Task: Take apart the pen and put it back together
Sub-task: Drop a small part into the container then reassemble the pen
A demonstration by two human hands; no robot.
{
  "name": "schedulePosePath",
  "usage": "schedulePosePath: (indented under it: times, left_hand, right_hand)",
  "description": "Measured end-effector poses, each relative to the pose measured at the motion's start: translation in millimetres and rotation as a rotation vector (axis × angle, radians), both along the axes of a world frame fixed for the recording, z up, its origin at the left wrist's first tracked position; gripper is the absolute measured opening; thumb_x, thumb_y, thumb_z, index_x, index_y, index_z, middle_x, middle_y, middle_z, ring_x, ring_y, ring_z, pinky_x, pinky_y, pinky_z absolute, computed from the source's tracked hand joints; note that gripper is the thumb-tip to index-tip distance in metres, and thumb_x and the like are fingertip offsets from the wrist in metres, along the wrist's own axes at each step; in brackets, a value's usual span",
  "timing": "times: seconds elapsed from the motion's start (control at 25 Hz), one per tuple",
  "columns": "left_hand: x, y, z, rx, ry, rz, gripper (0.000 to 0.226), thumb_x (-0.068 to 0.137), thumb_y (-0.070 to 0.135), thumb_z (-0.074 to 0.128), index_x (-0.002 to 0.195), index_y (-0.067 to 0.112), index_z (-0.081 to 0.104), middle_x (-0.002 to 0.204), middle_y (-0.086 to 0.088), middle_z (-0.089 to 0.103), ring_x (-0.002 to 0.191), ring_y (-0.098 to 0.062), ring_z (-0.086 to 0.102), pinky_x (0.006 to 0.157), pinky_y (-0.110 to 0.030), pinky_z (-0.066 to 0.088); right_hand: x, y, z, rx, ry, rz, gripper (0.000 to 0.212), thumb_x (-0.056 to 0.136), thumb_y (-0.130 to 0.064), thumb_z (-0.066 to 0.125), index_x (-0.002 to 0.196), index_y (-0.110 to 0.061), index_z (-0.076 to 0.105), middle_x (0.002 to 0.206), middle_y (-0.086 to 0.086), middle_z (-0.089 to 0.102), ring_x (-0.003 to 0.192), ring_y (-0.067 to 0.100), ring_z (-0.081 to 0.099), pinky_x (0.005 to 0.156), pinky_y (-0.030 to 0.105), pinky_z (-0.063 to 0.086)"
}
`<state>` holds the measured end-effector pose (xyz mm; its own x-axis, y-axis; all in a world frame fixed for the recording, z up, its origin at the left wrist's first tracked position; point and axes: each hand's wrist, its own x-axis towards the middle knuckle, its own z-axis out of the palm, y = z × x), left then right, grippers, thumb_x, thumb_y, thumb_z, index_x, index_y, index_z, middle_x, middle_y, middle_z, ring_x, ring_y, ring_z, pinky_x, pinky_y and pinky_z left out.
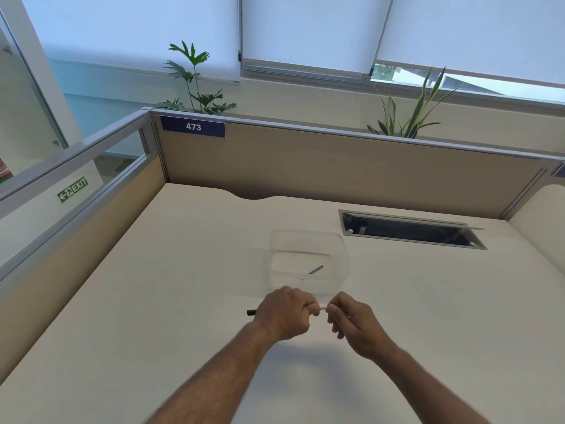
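Observation:
Both my hands hold one pen above the middle of the cream desk. My left hand (286,313) is wrapped around the pen barrel; its dark end (251,312) sticks out to the left of my fist. A short white stretch of the pen (323,307) shows between my hands. My right hand (351,319) pinches the pen's right end with its fingertips; that end is hidden by the fingers. Just behind my hands stands a clear plastic container (342,258), and a thin dark pen part (315,269) lies slanted inside it.
An open cable hatch (409,229) is set into the desk at the back right. Beige partition walls (336,166) close the desk at the back and left, with a "473" label (193,127). Plants stand behind the partition.

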<state>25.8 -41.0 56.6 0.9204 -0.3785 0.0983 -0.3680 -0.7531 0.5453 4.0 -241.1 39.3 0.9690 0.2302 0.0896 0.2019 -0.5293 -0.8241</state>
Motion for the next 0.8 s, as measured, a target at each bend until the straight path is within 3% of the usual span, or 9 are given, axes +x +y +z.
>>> schedulePosePath:
  times: [0.2,0.36,0.52,0.64,0.8]
  left_hand:
    - [0,2,2,-0.005,0.071,-0.019,0.023,0.091,0.028,0.05,0.087,0.027,0.074,0.081,0.002,0.074,0.074,-0.021,0.062,0.067,-0.034,0.053]
    - [-1,1,-1,-0.012,0.085,-0.016,0.024,0.092,0.025,0.051,0.085,0.027,0.074,0.082,0.003,0.074,0.068,-0.017,0.055,0.064,-0.031,0.049]
    - [-3,0,-4,-0.006,0.081,-0.017,0.024,0.093,0.025,0.051,0.085,0.027,0.074,0.084,0.003,0.075,0.069,-0.016,0.057,0.066,-0.031,0.051]
    - [-3,0,-4,0.008,0.074,-0.022,0.023,0.092,0.025,0.051,0.086,0.026,0.073,0.085,0.003,0.075,0.073,-0.019,0.063,0.067,-0.032,0.053]
    - [-3,1,-3,0.008,0.066,-0.017,0.023,0.091,0.026,0.05,0.086,0.027,0.072,0.085,0.004,0.075,0.073,-0.018,0.062,0.065,-0.03,0.049]
  right_hand:
    - [1,0,-5,-0.144,-0.122,0.033,0.012,0.1,-0.031,0.05,0.088,-0.032,0.053,0.075,-0.007,0.063,0.065,0.014,0.062,0.055,0.027,0.051]
    - [4,4,-11,-0.181,-0.265,0.029,0.013,0.096,-0.022,0.049,0.084,-0.02,0.052,0.072,-0.018,0.05,0.063,0.005,0.047,0.058,0.014,0.038]
    - [4,10,-11,-0.154,-0.281,-0.023,0.027,0.098,-0.02,0.047,0.072,-0.018,0.052,0.066,-0.014,0.049,0.058,0.003,0.044,0.056,0.015,0.035]
    - [4,17,-9,-0.079,-0.18,-0.057,0.05,0.102,-0.016,0.05,0.056,-0.035,0.045,0.048,-0.013,0.045,0.047,0.005,0.042,0.05,0.017,0.032]
    - [6,22,-7,0.075,0.08,-0.101,0.06,0.104,-0.028,0.046,0.045,-0.026,0.042,0.038,-0.012,0.035,0.034,0.008,0.033,0.042,0.024,0.031]
